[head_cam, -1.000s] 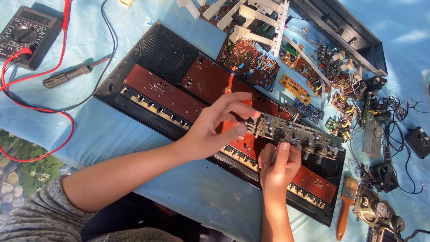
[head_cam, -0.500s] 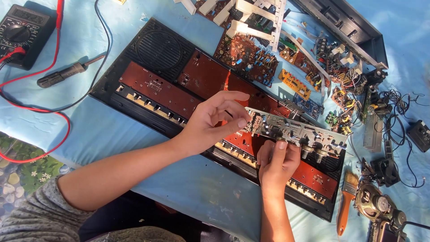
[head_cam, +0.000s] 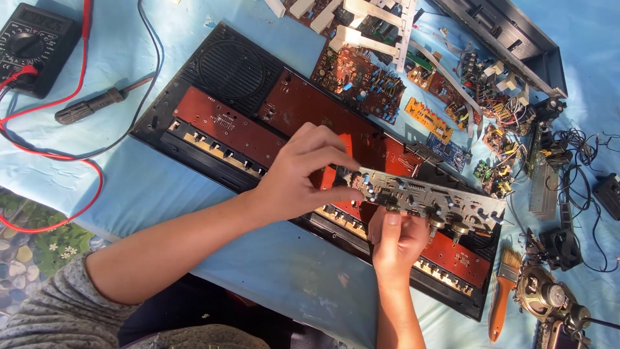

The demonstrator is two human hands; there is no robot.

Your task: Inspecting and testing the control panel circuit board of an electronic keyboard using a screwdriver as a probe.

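A black multimeter (head_cam: pixel 29 46) with grey rectangular screen lies top left.

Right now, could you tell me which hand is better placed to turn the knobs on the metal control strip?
Probably the right hand: its fingertips sit under the metal control strip at the knobs, while the left hand pinches the strip's end, steadying it.

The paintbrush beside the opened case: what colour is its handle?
Orange, on the paintbrush, clearest in the head view.

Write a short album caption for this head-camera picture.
Both hands, left hand and right hand, hold a metal control panel over an opened black chassis.
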